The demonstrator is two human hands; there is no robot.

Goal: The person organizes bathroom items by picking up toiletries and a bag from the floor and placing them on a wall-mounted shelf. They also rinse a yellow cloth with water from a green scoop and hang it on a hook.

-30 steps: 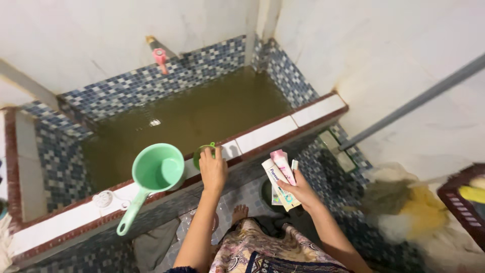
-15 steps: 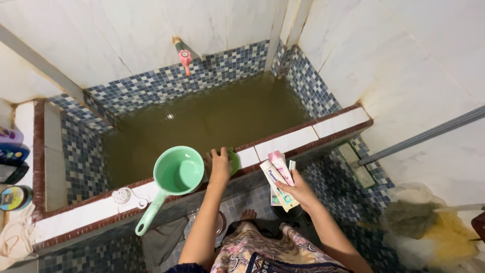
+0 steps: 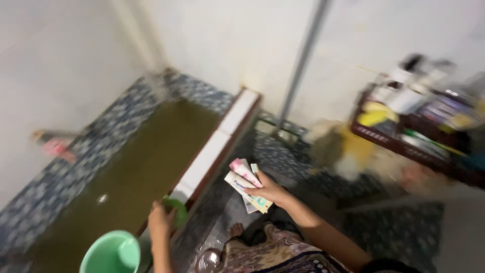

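Note:
My left hand (image 3: 160, 220) is closed on a small green cup (image 3: 176, 211) at the tiled rim (image 3: 212, 149) of a water basin. My right hand (image 3: 272, 191) holds a bundle of toiletries (image 3: 246, 186): a white tube, a pink tube and something thin beside them. A light green plastic dipper (image 3: 110, 254) sits at the bottom left, next to my left forearm. The frame is blurred by head motion.
The basin holds murky greenish water (image 3: 136, 172) inside blue mosaic walls. A pink tap (image 3: 54, 145) juts out at the left. A grey pipe (image 3: 303, 60) runs up the white wall. A dark red rack (image 3: 419, 129) full of bottles stands at right. Yellow cloths (image 3: 353, 149) lie below it.
The view has swung sharply to the right and tilted, bringing the rack into sight. My left hand now grips the green cup; my right hand keeps the tubes.

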